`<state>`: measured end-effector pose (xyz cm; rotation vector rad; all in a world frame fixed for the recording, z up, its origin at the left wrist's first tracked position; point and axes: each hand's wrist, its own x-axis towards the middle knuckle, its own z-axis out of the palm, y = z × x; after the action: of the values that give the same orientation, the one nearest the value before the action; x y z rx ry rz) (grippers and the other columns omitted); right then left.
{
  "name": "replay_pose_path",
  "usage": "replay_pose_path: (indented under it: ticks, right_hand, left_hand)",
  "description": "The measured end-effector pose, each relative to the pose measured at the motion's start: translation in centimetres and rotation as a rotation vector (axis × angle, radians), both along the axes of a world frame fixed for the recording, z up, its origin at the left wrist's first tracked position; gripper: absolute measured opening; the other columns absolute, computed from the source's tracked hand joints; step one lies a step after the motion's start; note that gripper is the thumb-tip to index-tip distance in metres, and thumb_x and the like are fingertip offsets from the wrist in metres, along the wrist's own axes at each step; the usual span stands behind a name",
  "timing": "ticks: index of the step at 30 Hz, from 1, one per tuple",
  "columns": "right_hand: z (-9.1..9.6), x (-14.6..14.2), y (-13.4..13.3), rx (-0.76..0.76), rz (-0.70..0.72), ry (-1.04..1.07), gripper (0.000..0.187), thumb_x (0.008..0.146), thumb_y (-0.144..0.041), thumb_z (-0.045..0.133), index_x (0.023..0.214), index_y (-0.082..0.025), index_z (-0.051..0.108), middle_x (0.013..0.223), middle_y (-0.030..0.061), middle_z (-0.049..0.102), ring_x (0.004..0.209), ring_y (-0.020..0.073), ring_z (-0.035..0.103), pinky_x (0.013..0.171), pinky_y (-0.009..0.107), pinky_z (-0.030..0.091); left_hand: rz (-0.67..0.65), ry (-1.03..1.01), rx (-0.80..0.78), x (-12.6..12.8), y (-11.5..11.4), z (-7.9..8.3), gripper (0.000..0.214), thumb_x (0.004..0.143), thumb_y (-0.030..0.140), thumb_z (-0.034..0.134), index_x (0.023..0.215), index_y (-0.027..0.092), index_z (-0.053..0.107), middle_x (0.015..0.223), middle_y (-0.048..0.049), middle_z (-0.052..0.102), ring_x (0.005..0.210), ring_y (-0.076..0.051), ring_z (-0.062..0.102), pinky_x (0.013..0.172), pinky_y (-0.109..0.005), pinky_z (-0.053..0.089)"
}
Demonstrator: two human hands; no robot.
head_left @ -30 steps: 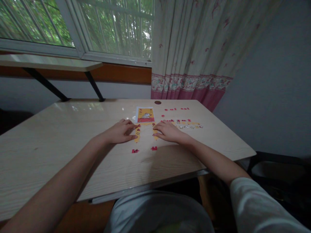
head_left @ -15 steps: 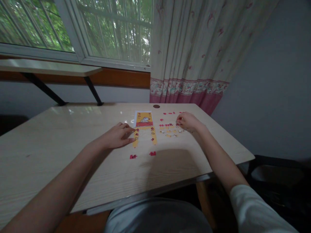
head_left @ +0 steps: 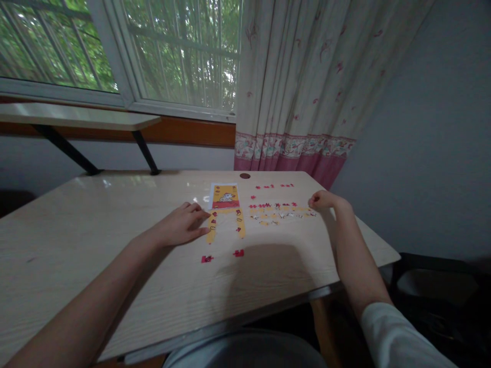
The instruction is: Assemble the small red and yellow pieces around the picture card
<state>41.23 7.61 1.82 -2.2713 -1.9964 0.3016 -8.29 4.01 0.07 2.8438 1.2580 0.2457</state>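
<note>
My left hand [head_left: 186, 225] rests at the left strip of a partly joined jigsaw border [head_left: 240, 225], its fingers apart and the fingertips touching or nearly touching the yellow pieces. Above the border lies a picture card [head_left: 225, 196] showing a white cartoon figure on yellow and red. Two red corner pieces, a left one [head_left: 207, 259] and a right one [head_left: 238, 253], lie apart below it. My right hand [head_left: 324, 200] is closed at the right end of the rows of loose puzzle pieces [head_left: 282, 214]; whatever its curled fingers hold is hidden.
More red pieces [head_left: 268, 186] lie in a row toward the back of the wooden table [head_left: 95, 245]. A round dark disc [head_left: 244, 176] is near the far edge. At the back left stands a raised shelf [head_left: 76, 115] on black legs. A curtain [head_left: 291, 102] hangs behind.
My right hand has moved right, from above the middle of the loose pieces to their right end, uncovering several red pieces. My left hand stays beside the border. The view has tilted up slightly.
</note>
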Motion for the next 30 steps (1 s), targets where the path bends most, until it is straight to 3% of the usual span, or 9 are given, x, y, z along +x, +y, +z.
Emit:
replay_pose_path:
  ticks: [3, 15, 30]
  right_hand:
    - [-0.2, 1.0, 0.3, -0.11, 0.014, 0.033, 0.012, 0.066, -0.016, 0.062, 0.069, -0.016, 0.073, 0.07, 0.0047, 0.069, 0.064, 0.014, 0.06, 0.061, 0.022, 0.043]
    - [-1.5, 0.7, 2.0, -0.071, 0.072, 0.104, 0.017, 0.068, -0.029, 0.062, 0.068, -0.014, 0.07, 0.062, 0.0024, 0.065, 0.059, 0.0128, 0.057, 0.057, 0.022, 0.04]
    - [-1.6, 0.2, 2.1, -0.04, 0.084, 0.088, 0.022, 0.07, -0.036, 0.063, 0.064, -0.016, 0.066, 0.06, 0.0023, 0.062, 0.059, 0.0132, 0.054, 0.055, 0.023, 0.037]
  left_hand:
    - [-0.002, 0.009, 0.008, 0.1, -0.1, 0.0, 0.049, 0.085, 0.052, 0.047, 0.113, 0.016, 0.064, 0.106, -0.0144, 0.061, 0.096, -0.028, 0.053, 0.086, -0.04, 0.042]
    - [0.013, 0.027, 0.016, 0.0, -0.1, -0.1, 0.049, 0.085, 0.051, 0.047, 0.115, 0.017, 0.063, 0.106, -0.0141, 0.061, 0.097, -0.028, 0.053, 0.086, -0.04, 0.041]
    - [0.017, 0.054, -0.021, 0.3, -0.5, 0.5, 0.046, 0.086, 0.047, 0.046, 0.114, 0.015, 0.063, 0.104, -0.0147, 0.06, 0.097, -0.029, 0.052, 0.086, -0.041, 0.042]
